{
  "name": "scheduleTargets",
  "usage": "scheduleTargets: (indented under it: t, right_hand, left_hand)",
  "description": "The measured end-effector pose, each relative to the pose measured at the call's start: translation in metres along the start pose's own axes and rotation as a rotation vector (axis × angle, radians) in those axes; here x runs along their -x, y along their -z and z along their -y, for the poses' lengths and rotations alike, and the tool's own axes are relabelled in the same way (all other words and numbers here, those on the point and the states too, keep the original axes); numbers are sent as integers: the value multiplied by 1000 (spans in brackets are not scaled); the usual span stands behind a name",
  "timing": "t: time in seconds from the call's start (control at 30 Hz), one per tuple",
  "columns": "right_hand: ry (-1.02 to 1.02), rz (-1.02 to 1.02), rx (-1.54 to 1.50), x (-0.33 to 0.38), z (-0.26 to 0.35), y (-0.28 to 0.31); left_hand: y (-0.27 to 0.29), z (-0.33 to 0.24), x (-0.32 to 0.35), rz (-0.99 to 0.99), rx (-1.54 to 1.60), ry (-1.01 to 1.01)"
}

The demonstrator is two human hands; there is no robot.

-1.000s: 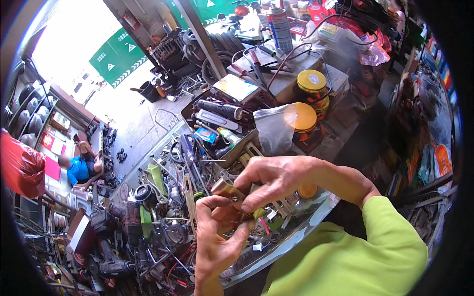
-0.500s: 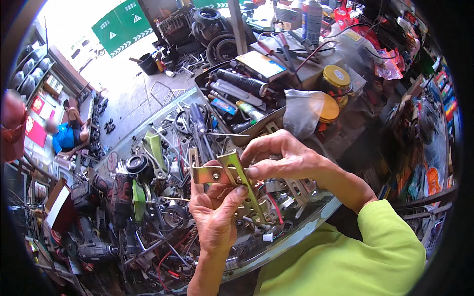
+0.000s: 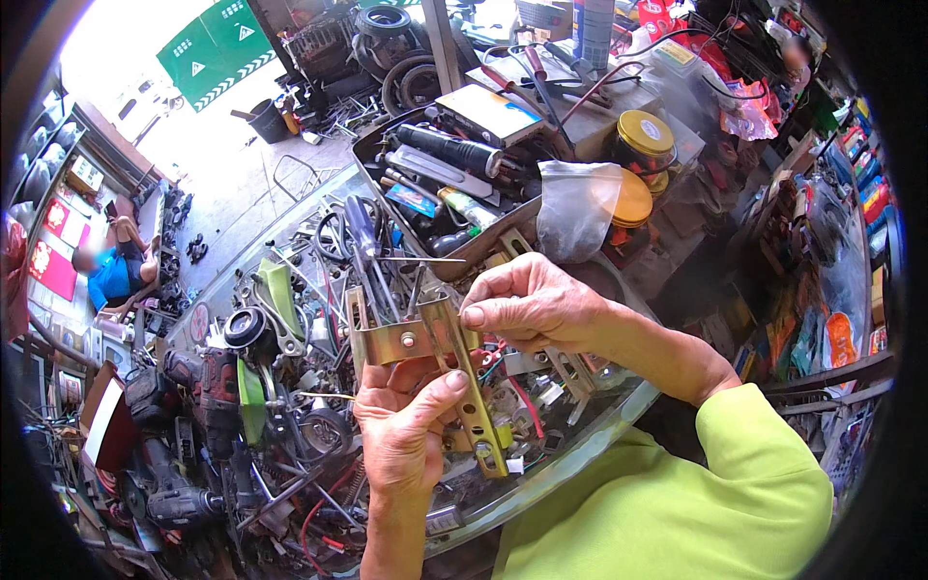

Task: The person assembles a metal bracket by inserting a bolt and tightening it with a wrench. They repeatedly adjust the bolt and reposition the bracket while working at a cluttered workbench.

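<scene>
A yellowish, zinc-coloured metal bracket [image 3: 471, 406] with a row of holes down its long arm is upright in my left hand [image 3: 401, 435]. That hand's thumb presses on the long arm, with its fingers behind. A bolt head [image 3: 408, 339] shows in the bracket's curved crosspiece. My right hand [image 3: 541, 304] is at the bracket's upper right edge, thumb and forefinger pinched together. Whatever is between those fingertips is hidden or too small to make out. Beneath both hands lies a glass-topped bench [image 3: 590, 430] covered in loose parts and tools.
Cordless power tools [image 3: 208, 387] crowd the left side. Beyond the bracket are a screwdriver [image 3: 362, 227] and a tool-filled tray [image 3: 503, 227]. Jars with yellow lids [image 3: 645, 132] and a clear plastic bag [image 3: 577, 208] stand behind my right hand. A person in blue [image 3: 121, 275] sits far left.
The bracket has turned, so its long arm hangs lower and its crosspiece faces me more. My right finger and thumb have shifted toward its upper edge. The view has swung slightly right.
</scene>
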State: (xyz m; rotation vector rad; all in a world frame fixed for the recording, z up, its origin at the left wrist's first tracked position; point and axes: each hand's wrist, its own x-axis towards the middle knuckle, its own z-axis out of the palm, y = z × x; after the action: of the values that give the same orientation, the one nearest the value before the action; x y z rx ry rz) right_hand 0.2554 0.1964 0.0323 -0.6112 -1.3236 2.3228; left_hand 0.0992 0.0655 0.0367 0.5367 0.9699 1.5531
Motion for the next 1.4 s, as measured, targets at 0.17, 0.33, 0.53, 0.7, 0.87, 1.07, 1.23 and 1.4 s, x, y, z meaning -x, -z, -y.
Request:
scheduleTargets:
  t: [0.17, 0.33, 0.53, 0.7, 0.87, 1.07, 1.23, 1.4]
  right_hand:
    - [-62, 53, -37, 0, -7, 0]
    - [-2, -4, -41, -1, -9, 4]
    - [-52, -6, 80, -2, -7, 5]
    - [54, 11, 196, -2, -4, 0]
    - [89, -3, 252, -5, -13, 3]
    - [32, -42, 292, 1, -7, -8]
    - [119, -63, 474, 0, -10, -4]
    - [146, -106, 306, -4, -19, 6]
  left_hand:
    - [-2, 3, -2, -13, 43, 38]
    - [1, 8, -1, 7, 21, 91]
    - [2, 14, -1, -67, 96, 147]
    - [6, 17, -1, -62, 121, 136]
    - [-4, 14, -1, -88, 141, 121]
    - [0, 21, -1, -97, 128, 96]
    - [1, 28, 0, -99, 85, 76]
    - [1, 27, -3, 13, 191, 110]
